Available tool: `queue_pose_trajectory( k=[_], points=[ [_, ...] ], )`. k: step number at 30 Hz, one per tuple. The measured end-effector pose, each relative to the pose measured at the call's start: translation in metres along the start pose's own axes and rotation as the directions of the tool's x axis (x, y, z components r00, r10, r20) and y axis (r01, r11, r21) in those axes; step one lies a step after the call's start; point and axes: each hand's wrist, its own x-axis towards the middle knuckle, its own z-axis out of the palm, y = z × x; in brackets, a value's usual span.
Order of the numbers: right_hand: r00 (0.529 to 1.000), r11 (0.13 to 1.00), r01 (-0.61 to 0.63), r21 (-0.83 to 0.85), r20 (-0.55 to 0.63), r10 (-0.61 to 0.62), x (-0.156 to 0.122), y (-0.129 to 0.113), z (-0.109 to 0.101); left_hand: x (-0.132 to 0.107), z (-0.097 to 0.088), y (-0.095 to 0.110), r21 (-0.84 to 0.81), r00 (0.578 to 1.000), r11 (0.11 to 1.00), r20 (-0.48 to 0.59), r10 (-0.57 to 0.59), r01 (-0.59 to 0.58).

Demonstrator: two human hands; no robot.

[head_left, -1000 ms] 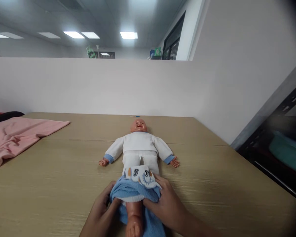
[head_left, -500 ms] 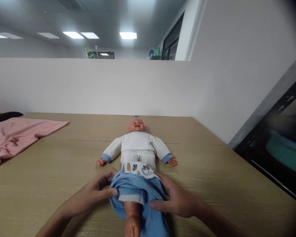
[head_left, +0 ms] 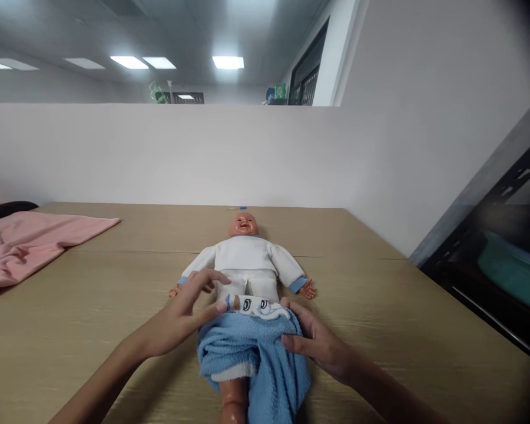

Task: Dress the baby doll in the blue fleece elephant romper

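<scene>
Blue trousers, around legs of doll. Right hand: gripping trousers' side. Left hand: fingers apart, thumb at waistband edge. Table: surface extends both sides of doll. Pink cloth: well left. Table's far edge: along wall.

Tan table; doll, face-up, centre; pink cloth, left side
</scene>
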Motion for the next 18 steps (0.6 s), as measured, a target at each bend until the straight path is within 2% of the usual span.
queue_pose_trajectory(
  k=[2, 4, 7, 10, 13, 15, 18],
  points=[
    [0.999, 1.0, 0.014, 0.0, -0.03, -0.014, -0.001, 0.005, 0.0, 0.014, 0.0, 0.021, 0.108, 0.984, 0.987, 0.146, 0.099, -0.116],
    [0.998, 1.0, 0.003, -0.012, -0.068, -0.004, -0.002, 0.008, -0.001, 0.032, 0.001, 0.039, 0.161, 0.943, 0.964, 0.293, 0.16, -0.213],
    [0.999, 0.999, -0.004, -0.035, -0.05, 0.002, -0.003, 0.004, -0.002, 0.06, 0.004, 0.05, 0.149, 0.885, 0.977, 0.461, 0.068, -0.152],
    [0.999, 0.995, 0.0, -0.1, 0.051, 0.005, -0.006, -0.006, -0.003, 0.083, 0.008, 0.041, -0.029, 0.809, 0.998, 0.585, 0.061, -0.055],
    [0.981, 0.966, -0.13, -0.222, 0.116, 0.159, -0.01, -0.016, -0.002, 0.094, 0.014, 0.025, -0.242, 0.776, 0.97, 0.614, 0.143, 0.013],
    [0.958, 0.934, -0.218, -0.283, 0.12, 0.26, -0.014, -0.019, 0.0, 0.094, 0.019, 0.019, -0.299, 0.768, 0.953, 0.621, 0.158, 0.045],
    [0.963, 0.948, -0.205, -0.245, 0.126, 0.24, -0.017, -0.022, 0.003, 0.091, 0.024, 0.016, -0.35, 0.741, 0.928, 0.656, 0.145, 0.128]
  ],
)
